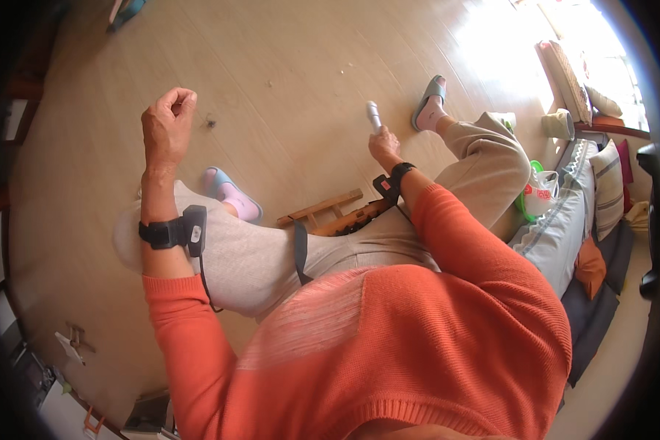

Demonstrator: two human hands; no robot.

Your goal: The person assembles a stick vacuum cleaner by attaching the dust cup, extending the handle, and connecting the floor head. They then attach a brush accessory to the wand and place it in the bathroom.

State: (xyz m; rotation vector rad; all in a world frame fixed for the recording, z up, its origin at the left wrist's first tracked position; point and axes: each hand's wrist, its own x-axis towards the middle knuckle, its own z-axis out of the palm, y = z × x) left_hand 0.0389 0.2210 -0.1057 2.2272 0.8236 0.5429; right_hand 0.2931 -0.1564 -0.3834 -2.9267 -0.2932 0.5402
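My left hand (pixel 170 126) is raised at the left, its fingers curled in with thumb and fingertips together. Whatever it may pinch is too small or hidden to make out. Just to the right of it, a small dark tuft (pixel 211 122) shows against the floor. Out in front of my right knee, my right hand (pixel 384 145) is closed around a short white-grey cylindrical handle (pixel 374 116). The handle's far end points away from me, and my fingers cover its near end. Both wrists carry black straps with small boxes.
I sit with legs apart above a wooden stool (pixel 323 209), feet in grey-blue slippers (pixel 430 101). To the right stand a grey-covered sofa (pixel 565 209) with cushions, a white and green plastic container (pixel 541 192) and a beige cylindrical bin (pixel 557 125). Pale crumbs dot the wood floor (pixel 293 110).
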